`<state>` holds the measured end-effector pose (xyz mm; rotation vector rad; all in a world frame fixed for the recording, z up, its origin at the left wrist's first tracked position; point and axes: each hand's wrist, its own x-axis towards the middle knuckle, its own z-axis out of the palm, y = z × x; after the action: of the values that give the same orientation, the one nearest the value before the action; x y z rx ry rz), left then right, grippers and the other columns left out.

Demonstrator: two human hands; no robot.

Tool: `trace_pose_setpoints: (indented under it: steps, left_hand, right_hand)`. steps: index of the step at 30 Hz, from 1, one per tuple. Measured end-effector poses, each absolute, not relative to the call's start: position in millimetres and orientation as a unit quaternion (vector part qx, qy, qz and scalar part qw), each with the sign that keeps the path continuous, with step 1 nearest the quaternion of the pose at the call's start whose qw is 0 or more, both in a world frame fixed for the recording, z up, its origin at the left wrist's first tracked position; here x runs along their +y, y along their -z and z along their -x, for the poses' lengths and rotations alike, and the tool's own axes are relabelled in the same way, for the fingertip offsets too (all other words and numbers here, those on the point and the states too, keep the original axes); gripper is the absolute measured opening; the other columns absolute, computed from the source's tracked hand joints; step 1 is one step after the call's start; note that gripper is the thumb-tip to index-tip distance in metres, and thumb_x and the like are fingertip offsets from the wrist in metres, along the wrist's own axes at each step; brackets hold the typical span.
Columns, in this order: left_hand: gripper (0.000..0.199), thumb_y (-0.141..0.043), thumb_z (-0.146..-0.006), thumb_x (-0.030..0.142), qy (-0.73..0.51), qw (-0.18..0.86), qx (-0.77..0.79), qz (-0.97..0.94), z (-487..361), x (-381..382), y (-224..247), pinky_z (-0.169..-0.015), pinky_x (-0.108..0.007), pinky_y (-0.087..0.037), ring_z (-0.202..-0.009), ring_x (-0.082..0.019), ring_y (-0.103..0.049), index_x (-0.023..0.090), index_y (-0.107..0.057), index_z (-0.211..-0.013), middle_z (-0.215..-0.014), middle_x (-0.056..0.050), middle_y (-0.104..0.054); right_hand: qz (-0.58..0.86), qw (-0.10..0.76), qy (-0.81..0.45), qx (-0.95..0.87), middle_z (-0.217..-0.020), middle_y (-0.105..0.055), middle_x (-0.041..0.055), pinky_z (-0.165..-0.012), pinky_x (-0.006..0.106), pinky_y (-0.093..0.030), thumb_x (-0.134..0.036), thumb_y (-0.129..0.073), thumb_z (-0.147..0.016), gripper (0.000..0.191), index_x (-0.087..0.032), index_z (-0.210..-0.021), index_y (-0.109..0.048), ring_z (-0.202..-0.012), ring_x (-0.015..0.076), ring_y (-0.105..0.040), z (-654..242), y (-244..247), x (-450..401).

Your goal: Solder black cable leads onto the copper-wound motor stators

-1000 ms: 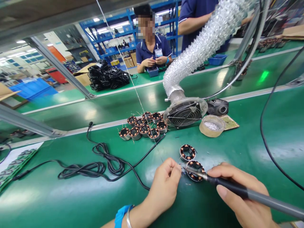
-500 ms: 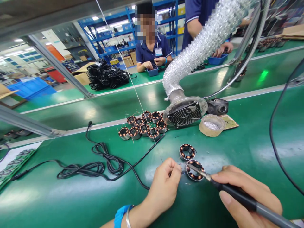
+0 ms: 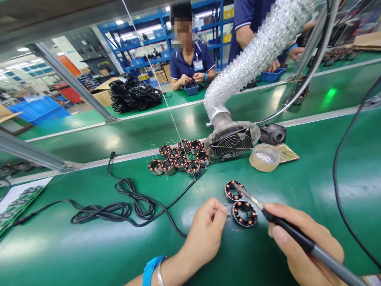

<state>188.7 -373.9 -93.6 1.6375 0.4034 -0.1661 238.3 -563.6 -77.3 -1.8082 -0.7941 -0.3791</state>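
My right hand (image 3: 306, 242) grips a soldering iron (image 3: 285, 228) by its black and grey handle. The iron's tip is over the farther of two copper-wound motor stators (image 3: 234, 191). The nearer stator (image 3: 244, 213) lies just below it, close to my left fingertips. My left hand (image 3: 210, 224) is closed in a pinch on a thin solder wire (image 3: 168, 105), which runs down from overhead to the fingers. Fine wire ends show between these fingertips and the nearer stator; exactly what they touch is too small to tell.
A cluster of several stators (image 3: 180, 161) stands behind, beside a fan hood (image 3: 232, 143) on a silver duct. A round tub (image 3: 264, 157) sits to its right. Black cables (image 3: 133, 204) lie at left, near green circuit boards (image 3: 22, 206). Two co-workers are across the bench.
The soldering iron's tip has moved up and away from the nearer stator to over the farther one. My left hand has stayed almost still.
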Motion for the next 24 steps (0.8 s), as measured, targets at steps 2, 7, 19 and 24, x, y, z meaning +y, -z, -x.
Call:
trace_pose_setpoints:
  steps: [2,7,19,24]
  left_hand:
    - [0.034,-0.047,-0.093,0.045,0.082,0.673,0.171,-0.715,-187.4,-371.7,94.0,-0.051,-0.023,-0.023,-0.051,-0.009,-0.027,0.020,-0.042,-0.070,-0.056,0.008,-0.034]
    - [0.043,-0.038,-0.097,0.052,0.105,0.679,0.133,-0.714,-183.3,-367.8,90.1,-0.052,-0.025,-0.024,-0.054,-0.011,-0.032,0.020,-0.044,-0.070,-0.060,0.004,-0.042]
    - [0.031,-0.031,-0.102,0.038,0.084,0.477,0.027,-0.874,-180.2,-363.4,64.5,-0.065,-0.030,-0.028,-0.068,-0.015,-0.046,0.021,-0.046,-0.081,-0.073,0.001,-0.051]
    - [0.027,-0.034,-0.100,0.036,0.090,0.494,0.046,-0.864,-180.6,-362.2,66.2,-0.061,-0.029,-0.027,-0.064,-0.015,-0.044,0.022,-0.044,-0.079,-0.069,0.002,-0.050]
  right_hand:
    - [0.763,0.532,0.153,-0.334,-0.069,-0.068,-0.0018,-0.043,0.019,-0.051,-0.014,-0.054,-0.091,0.033,-0.023,-0.122,-0.059,-0.047,0.0109,-0.062,-241.2,83.9,-558.9]
    - [0.743,0.492,0.143,-0.431,-0.096,-0.075,0.0030,-0.071,0.021,-0.060,-0.006,-0.058,-0.089,0.026,-0.022,-0.110,-0.063,-0.076,0.0142,-0.073,-252.4,87.3,-537.1]
    - [0.741,0.437,0.163,-0.484,-0.088,-0.072,0.0032,-0.064,0.022,-0.054,-0.003,-0.050,-0.088,0.025,-0.019,-0.108,-0.055,-0.070,0.0132,-0.070,-250.3,89.8,-537.2]
    - [0.749,0.430,0.149,-0.481,-0.079,-0.067,0.0012,-0.057,0.023,-0.052,-0.004,-0.050,-0.087,0.029,-0.018,-0.111,-0.057,-0.060,0.0126,-0.064,-241.6,94.6,-537.3]
